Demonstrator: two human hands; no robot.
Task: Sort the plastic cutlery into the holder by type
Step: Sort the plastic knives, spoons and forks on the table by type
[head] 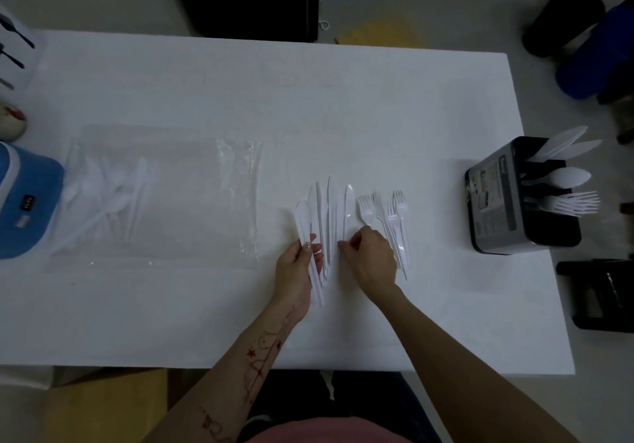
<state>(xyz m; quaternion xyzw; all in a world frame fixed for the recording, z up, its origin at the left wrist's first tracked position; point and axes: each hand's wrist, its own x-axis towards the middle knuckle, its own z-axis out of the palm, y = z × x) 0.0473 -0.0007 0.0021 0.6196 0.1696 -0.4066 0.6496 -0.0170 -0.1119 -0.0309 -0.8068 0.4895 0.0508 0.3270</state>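
- My left hand [297,264] has its fingers clamped on a bundle of knives [320,223].
- My right hand [368,257] pinches one handle beside the forks [384,216] on the desk [206,92].
- The holder [514,199] stands well apart.

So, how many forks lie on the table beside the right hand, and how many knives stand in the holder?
Forks beside the right hand: 4
Knives in the holder: 2
Total: 6

Four loose forks [384,216] lie on the table; one holder [514,199] stands.
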